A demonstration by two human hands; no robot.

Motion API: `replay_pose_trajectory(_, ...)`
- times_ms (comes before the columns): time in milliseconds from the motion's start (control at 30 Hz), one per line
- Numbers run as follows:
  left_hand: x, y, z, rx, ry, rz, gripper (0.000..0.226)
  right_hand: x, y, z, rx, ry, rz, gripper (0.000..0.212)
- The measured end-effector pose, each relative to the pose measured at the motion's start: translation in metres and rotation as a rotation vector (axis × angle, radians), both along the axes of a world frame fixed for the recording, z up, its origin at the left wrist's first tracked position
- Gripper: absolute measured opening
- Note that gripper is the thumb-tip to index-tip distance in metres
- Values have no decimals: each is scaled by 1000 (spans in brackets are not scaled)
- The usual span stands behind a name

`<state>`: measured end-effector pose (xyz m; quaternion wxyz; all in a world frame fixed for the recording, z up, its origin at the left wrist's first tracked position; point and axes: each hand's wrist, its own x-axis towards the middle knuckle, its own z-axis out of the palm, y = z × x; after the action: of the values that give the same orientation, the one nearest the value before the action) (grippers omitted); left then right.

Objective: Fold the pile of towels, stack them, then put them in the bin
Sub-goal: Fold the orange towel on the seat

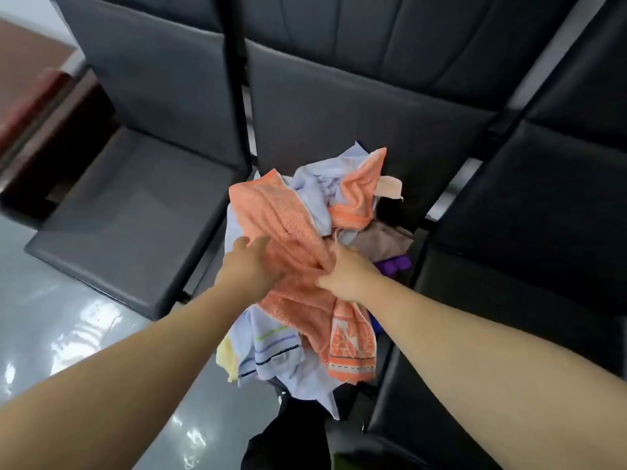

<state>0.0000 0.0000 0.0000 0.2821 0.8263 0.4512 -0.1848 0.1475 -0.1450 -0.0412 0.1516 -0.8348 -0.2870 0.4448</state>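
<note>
**Forearms (475, 351) out over an unfolded heap: folding barely begun**

Head view: both arms stretch up from the bottom edge to the pile of towels (315, 184), which lies crumpled on the middle chair (339, 113) of a row of dark chairs. The right hand (346, 273) has its fingers curled into a bunch of the orange towel (288, 228) on top of the heap, pinching it. The left hand (249, 266) lies against the same towel just beside it. Its fingers are smeared by blur, so I cannot tell whether it grips.

A pale blue towel (271, 354) and a brown towel (383, 240) lie tangled underneath. No folded towel and no stack shows anywhere. A purple object (395, 266) peeks from under the pile on the right; whether it is the bin is unclear. By my reading, every fold, the stacking and the binning remain.
</note>
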Motion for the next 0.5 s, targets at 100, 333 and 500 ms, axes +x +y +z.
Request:
replay_pose_trajectory(100,-2,10,-23,103,48,16,47,-10,13,-36,-137,-112,-51,79)
replay_pose_trajectory(333,7,16,-14,165,-87,8,16,6,6,-27,64,-131,-153,22)
replay_pose_trajectory(500,50,-29,59,6,-441,85,14,40,-40,62,503,448,-533,11)
